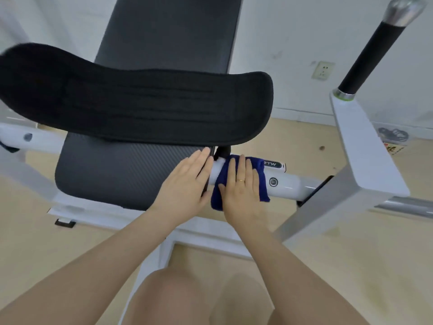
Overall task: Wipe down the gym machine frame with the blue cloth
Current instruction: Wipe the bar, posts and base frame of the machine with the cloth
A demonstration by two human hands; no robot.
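Cloth [240, 181] lies draped over the white frame tube [285, 186], blue, pinned under the right hand [241, 193], fingers straight and pressing flat on it. Left hand [185, 181] rests open on the seat pad [112, 170] edge, just beside. A label [273, 164] past the fingertips reads upside down, roughly "RTW".
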